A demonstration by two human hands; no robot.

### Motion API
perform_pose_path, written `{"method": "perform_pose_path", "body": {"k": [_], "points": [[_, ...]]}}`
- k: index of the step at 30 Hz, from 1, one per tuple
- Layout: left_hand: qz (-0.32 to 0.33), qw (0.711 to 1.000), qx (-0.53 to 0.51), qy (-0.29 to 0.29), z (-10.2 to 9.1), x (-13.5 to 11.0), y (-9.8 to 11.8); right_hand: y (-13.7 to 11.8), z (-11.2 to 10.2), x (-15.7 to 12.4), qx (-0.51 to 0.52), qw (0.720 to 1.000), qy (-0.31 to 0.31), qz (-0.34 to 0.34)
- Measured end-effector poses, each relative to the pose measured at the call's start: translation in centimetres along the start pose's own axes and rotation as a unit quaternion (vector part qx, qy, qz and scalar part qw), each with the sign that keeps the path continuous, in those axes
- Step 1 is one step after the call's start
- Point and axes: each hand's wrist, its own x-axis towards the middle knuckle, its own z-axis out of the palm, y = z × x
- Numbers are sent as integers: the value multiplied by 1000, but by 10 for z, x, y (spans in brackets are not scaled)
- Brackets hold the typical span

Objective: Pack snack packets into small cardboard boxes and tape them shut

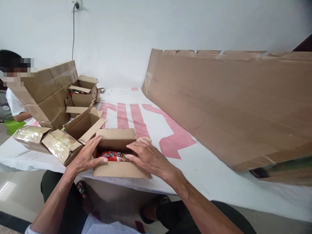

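Observation:
An open cardboard box (pixel 122 169) sits in front of me at the near edge of the table, its flaps folded outward. Inside lies a shiny red packet (pixel 114 156) with dark and white print. My left hand (pixel 85 156) grips the box at its left side, the thumb reaching over the opening beside the packet. On the opposite side my right hand (pixel 149 157) holds the right flap and wall, with its thumb pointing inward near the packet's right end. The hands partly hide the side flaps.
Several open cartons (pixel 79 125) stand to the left, near two taped boxes (pixel 59 146) and a stack of larger cartons (pixel 57 94). A tall cardboard sheet (pixel 219 104) stands along the right. A white cloth with pink shapes (pixel 136 120) covers the table. A person (pixel 14 100) is at far left.

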Motion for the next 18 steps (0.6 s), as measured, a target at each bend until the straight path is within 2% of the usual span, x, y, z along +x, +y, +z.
{"method": "perform_pose_path", "body": {"k": [2,4,6,9,12,14,16,18], "points": [[-28,995,91,21,-16,9,12,-4,4,1,0,999,-39,-2],[-64,977,201,33,-30,24,21,-6,9,-3,-9,999,-50,-4],[-102,949,297,5,-40,45,23,-8,14,-10,-30,999,-26,2],[-150,913,377,-35,-51,79,10,-9,19,-25,-42,998,42,1],[-190,905,379,-47,-65,106,-11,-8,21,-39,-43,995,94,-8],[-196,914,343,-90,-70,117,-21,-6,22,-46,-49,991,121,-13],[-161,928,303,-144,-66,120,-25,-5,22,-52,-53,989,140,-16],[-105,939,269,-185,-53,118,-25,-6,22,-55,-52,987,150,-14]]}}
